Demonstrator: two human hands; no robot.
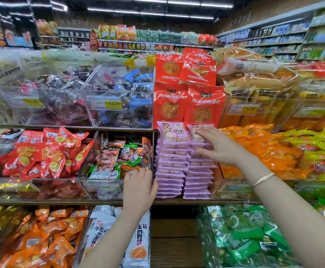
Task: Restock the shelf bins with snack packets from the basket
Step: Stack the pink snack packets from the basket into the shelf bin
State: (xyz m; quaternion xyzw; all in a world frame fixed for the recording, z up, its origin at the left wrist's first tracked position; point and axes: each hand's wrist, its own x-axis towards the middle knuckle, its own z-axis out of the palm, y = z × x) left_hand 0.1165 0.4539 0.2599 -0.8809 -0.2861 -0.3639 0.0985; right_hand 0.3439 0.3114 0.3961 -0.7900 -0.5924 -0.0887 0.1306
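Lilac snack packets [171, 167] stand in two stacks, right hand [221, 146] pinching the top few to square them, left hand [138, 187] bracing the side with relaxed fingers [138, 174].

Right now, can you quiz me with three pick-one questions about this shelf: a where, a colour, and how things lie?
1. Where is the right hand? A: on the purple packets. B: in a green bin. C: on a price tag.
2. What colour are the packs just above the purple packets? A: blue. B: green. C: red.
3. How do the purple packets lie? A: scattered. B: flat in two piles. C: hanging on hooks.
Answers: 1 A, its fingers and thumb pinch the right pile's top packets. 2 C, red packs stand right behind the piles. 3 B, two neat piles sit side by side.
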